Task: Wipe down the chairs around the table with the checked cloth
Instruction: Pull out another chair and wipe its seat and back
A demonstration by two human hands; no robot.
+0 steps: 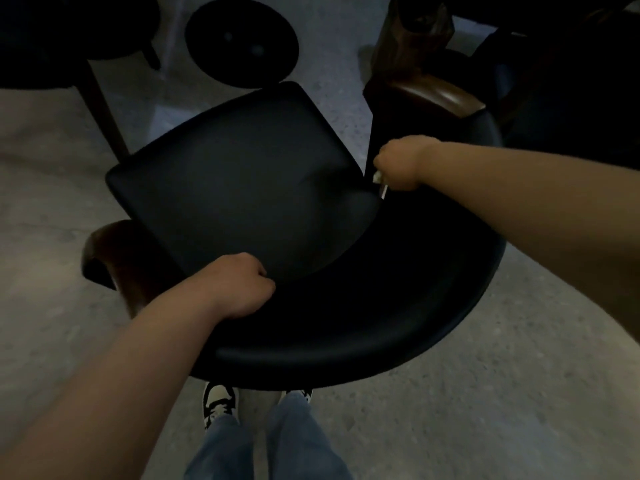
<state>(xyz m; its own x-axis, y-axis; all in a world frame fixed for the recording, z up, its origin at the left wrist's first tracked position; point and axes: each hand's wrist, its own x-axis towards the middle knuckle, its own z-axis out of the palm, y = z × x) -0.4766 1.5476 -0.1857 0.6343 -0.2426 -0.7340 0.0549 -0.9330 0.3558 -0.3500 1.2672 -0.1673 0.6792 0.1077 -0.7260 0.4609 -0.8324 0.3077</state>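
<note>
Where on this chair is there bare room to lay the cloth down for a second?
The black seat is bare between the left hand at its near edge and the right hand, which pinches a scrap of cloth at its right corner. It is crowded where the curved backrest and both hands meet.

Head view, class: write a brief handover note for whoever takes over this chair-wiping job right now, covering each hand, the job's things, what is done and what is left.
Left hand: fingers curled at the near edge of the black chair seat, against the curved backrest.
Right hand: gripping a pale scrap, probably the checked cloth, at the seat's right edge.
Done: cannot tell in this dim light.
Left: finish this chair, then the dark chairs beyond.
</note>
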